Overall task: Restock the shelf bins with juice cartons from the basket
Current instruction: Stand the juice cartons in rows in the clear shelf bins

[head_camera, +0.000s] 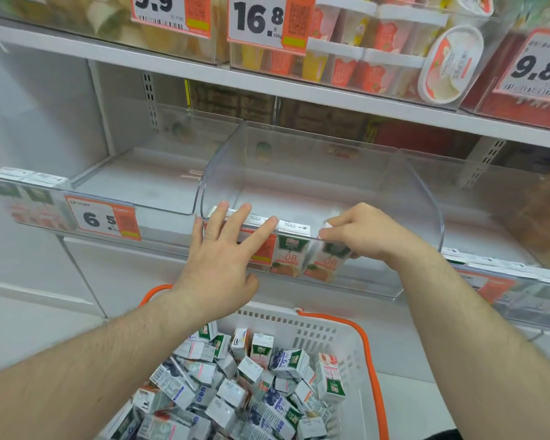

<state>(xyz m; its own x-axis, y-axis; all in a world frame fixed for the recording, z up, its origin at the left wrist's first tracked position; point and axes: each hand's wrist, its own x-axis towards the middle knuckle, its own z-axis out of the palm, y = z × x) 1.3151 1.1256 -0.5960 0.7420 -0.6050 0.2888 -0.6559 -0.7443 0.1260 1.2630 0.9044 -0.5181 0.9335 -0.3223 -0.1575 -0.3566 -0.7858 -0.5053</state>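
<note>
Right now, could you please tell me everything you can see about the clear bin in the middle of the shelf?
The clear bin is a transparent plastic trough with tall curved side walls and a lower front lip. It sits on the white shelf between two similar bins, mostly unfilled. A single row of white juice cartons with peach pictures stands upright behind its front wall. The left hand lies with fingers spread over the front edge; the right hand grips the rightmost carton, which is tilted.

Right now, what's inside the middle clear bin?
Juice cartons stand upright along the front wall of the middle clear bin. The right hand grips the rightmost one; the left hand covers the left cartons.
</note>
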